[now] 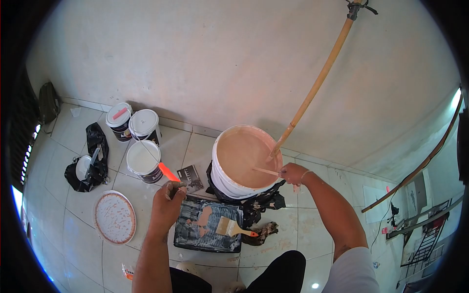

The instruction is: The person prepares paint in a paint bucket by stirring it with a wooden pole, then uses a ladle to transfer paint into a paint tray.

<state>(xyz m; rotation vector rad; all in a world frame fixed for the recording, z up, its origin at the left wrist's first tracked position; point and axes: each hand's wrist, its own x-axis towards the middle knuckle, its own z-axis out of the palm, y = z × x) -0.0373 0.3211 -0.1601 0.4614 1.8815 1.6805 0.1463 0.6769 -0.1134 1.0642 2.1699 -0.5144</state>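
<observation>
My right hand grips a flat wooden stick at the rim of a large white bucket; its far end meets the pale pink-beige paint. A long bamboo pole slants up out of the same bucket. My left hand has curled fingers with paint smears; whether anything is inside them is hidden. Just beyond its fingers lies the orange handle of a small roller, whose pink sleeve rests on a bucket lid. A paint-smeared black tray bears a flat paintbrush.
Several lidded paint buckets stand left, near the wall. A splattered round lid lies on the tiles. Black plastic holds a white container. More black plastic surrounds the large bucket's base. Scaffold-like metal stands far right.
</observation>
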